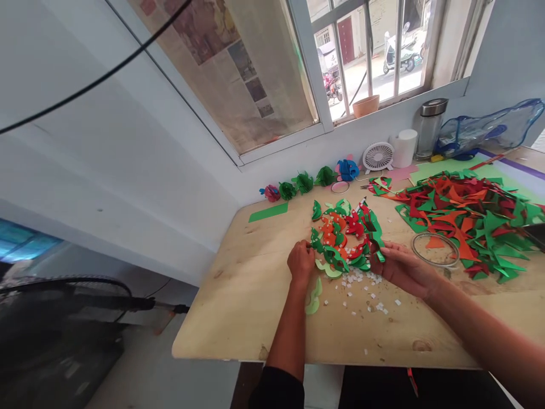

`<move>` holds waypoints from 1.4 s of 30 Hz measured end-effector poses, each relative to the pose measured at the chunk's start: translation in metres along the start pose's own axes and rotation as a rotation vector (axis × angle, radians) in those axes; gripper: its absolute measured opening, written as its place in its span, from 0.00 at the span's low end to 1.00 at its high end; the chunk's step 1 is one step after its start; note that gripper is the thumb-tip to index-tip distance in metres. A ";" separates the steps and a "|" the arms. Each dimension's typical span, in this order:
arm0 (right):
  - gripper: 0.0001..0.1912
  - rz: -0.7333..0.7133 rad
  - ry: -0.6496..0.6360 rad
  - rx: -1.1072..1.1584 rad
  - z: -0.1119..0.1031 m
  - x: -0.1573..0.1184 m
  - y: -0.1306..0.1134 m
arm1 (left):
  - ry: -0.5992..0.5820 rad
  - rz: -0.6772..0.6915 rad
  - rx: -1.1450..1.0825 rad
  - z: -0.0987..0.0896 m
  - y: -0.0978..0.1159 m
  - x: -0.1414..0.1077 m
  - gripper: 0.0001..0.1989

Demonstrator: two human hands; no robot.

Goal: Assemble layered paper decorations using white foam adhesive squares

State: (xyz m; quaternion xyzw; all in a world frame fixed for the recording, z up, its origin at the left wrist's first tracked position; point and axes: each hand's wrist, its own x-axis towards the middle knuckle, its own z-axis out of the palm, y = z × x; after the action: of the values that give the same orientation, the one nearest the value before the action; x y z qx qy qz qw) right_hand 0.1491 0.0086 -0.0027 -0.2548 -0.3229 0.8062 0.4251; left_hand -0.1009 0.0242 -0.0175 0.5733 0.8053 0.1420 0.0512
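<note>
Folded paper cut-outs [336,230] in green, orange and red, some with white spots, lie in a loose heap on the wooden table between my hands. At the heap's left edge, my left hand [301,261] is closed with its fingertips by a green cut-out; whatever it pinches is hidden. My right hand [404,268] reaches in from the right, thumb and fingers closed on a dark green paper piece [378,251] at the heap's right side. Small white paper bits [361,278] are scattered just in front. A pale green cut-out [314,296] lies beside my left wrist.
Red, orange and green paper scraps [464,210] pile up at right, with a tape roll [435,250] in front. Along the wall stand finished paper figures [304,182], a small white fan [378,156] and a glass bottle [431,128]. A green strip [268,213] lies at back left.
</note>
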 end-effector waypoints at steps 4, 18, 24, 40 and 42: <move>0.10 0.019 -0.030 0.005 0.002 -0.002 -0.001 | 0.028 -0.031 0.004 -0.003 0.000 0.000 0.08; 0.11 0.010 -0.038 0.005 0.006 -0.005 -0.002 | 0.324 0.037 -0.259 -0.023 0.008 -0.027 0.06; 0.12 -0.016 -0.020 -0.054 0.005 -0.004 -0.002 | 0.397 -0.041 -0.413 -0.030 0.013 -0.019 0.04; 0.09 -0.022 -0.061 -0.070 0.008 -0.001 0.000 | 0.088 -0.166 -1.531 -0.025 0.060 -0.047 0.12; 0.10 -0.041 -0.060 -0.074 0.008 0.001 -0.001 | 0.043 -0.142 -1.510 -0.019 0.067 -0.055 0.10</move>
State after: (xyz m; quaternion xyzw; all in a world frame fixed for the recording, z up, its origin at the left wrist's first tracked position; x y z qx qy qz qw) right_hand 0.1433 0.0077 0.0027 -0.2396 -0.3703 0.7921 0.4219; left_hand -0.0256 -0.0101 0.0153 0.3263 0.5251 0.6624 0.4231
